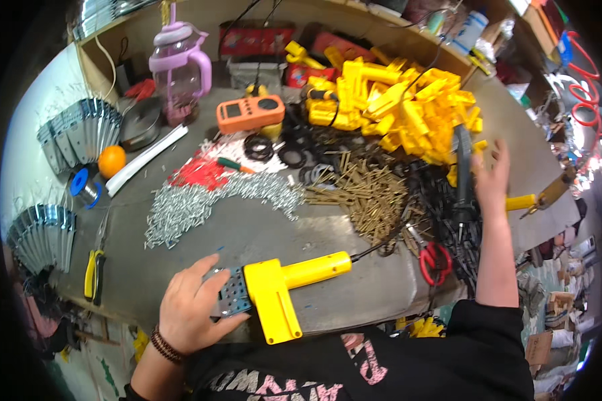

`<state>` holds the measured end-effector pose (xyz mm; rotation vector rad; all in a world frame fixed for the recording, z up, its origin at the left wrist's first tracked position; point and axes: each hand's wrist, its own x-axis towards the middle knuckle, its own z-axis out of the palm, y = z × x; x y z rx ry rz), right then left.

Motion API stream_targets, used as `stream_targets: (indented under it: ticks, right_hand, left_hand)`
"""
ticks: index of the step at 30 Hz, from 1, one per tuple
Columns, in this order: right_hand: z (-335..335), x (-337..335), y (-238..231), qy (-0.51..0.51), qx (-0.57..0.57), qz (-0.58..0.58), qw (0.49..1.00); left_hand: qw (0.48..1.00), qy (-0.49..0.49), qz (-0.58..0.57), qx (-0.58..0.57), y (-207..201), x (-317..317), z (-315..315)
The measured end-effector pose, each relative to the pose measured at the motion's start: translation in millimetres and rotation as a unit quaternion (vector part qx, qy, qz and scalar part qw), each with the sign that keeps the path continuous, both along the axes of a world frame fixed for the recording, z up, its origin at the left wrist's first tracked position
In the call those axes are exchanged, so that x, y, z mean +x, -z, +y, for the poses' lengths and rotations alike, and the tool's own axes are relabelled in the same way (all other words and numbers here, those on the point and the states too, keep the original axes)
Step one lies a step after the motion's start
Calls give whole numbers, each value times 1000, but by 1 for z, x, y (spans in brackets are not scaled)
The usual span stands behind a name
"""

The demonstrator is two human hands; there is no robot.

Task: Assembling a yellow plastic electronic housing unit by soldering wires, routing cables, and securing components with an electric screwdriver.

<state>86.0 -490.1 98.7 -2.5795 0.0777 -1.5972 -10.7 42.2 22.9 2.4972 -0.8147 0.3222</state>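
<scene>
At the near edge of the bench lies a yellow plastic tool housing (271,294) with a round handle, a black cord and a perforated metal plate (233,293). My left hand (192,306) grips that plate, thumb on the near side and fingers on the far side. Over on the right, my right hand (492,177) is beside a dark electric screwdriver (463,177) standing bit-down. Its fingers are spread, with the thumb close to the screwdriver; whether they touch is unclear.
Yellow plastic shells (401,100) are heaped at the back. Silver screws (194,207), brass-coloured pins (371,194) and red-handled scissors (435,262) lie mid-bench. An orange multimeter (250,113), a lidded jug (180,73), yellow-black pliers (93,275) and metal strips (43,237) are farther left.
</scene>
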Motion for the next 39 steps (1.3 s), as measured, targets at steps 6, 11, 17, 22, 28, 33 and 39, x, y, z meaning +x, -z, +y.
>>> stream_targets:
  ticks: [6, 11, 17, 22, 28, 33, 39]
  right_hand:
    - [74, -4, 46, -162, -216, 411, 871]
    - [54, 13, 54, -152, -250, 417, 861]
    - [80, 32, 38, -296, 204, 322, 876]
    - [254, 62, 10, -476, 276, 404, 731]
    - [322, 198, 39, -428, 219, 247, 841]
    - [319, 240, 60, -385, 143, 283, 867]
    - [307, 222, 59, -303, 0, 210, 929]
  left_hand:
    - [1000, -11, 0, -20, -11, 0, 10]
    - [996, 23, 7, -89, -6, -1, -6]
    - [893, -4, 296, -341, -13, -9, 22]
    - [935, -170, 86, -298, 15, -7, 87]
    - [961, -276, 26, 6, 4, -17, 82]
    - [957, -288, 28, 1, 12, -16, 92]
    - [952, -292, -88, 12, -12, -10, 141]
